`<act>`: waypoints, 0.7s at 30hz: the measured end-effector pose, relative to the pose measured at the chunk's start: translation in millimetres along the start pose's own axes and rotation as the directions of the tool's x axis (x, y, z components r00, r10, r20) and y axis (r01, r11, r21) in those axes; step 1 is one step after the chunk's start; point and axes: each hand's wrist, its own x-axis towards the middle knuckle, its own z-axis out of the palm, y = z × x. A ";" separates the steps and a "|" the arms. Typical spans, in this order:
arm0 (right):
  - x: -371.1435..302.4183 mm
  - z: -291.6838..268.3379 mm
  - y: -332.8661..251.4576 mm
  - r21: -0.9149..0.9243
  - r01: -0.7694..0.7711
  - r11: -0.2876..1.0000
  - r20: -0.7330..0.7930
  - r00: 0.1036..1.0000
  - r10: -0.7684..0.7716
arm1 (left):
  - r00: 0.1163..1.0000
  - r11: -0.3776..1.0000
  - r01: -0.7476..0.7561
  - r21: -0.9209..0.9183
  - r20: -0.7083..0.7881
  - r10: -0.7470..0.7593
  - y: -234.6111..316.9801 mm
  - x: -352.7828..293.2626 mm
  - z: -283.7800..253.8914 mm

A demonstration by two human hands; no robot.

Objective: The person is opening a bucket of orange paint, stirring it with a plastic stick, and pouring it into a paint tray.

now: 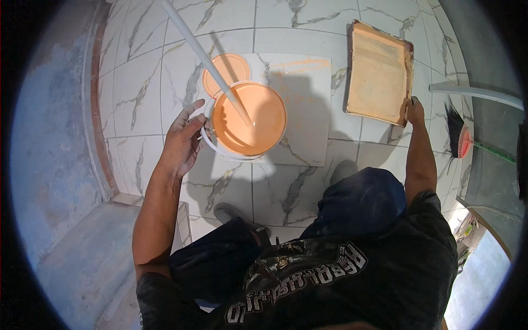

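A round bucket [228,144] of peach-orange paint [264,113] stands in front of me on a pale sheet [311,151]. Its white handle [208,138] hangs at the left rim, where the fingers of my left hand [186,135] close on it. Slanting out of the paint toward the far left is a long grey-white pole [198,50]; its lower end is under the surface. Over to the right, my right hand [416,111] grips the near right edge of a paint tray [379,74]. Orange paint coats the tray, and its rim is dark and stained.
Behind the bucket lies an orange-coated round lid [226,71]. Marble-patterned tiles [308,41] cover the floor. A broom [461,135] with black bristles and a curved grey bar [478,92] are at the right. A blue-grey wall [60,121] rises on the left.
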 end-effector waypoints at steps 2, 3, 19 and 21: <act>4.5 1.6 2.9 0.017 0.001 1.000 0.059 0.998 -0.002 | 1.000 1.000 0.000 -0.016 0.000 0.000 -2.1 0.5 -2.3; 5.9 1.7 2.1 0.009 -0.032 0.999 0.073 0.997 0.031 | 1.000 1.000 -0.004 -0.024 0.009 0.004 -2.8 0.6 -4.0; -23.9 -70.1 -398.1 0.431 0.620 0.656 0.101 0.689 -0.718 | 0.999 0.998 0.048 -0.046 -0.003 -0.048 -32.6 6.4 -33.5; -47.3 -64.9 -466.1 0.484 0.655 0.580 0.205 0.560 -0.803 | 0.997 0.996 0.071 0.048 0.004 -0.071 -37.1 2.6 -37.5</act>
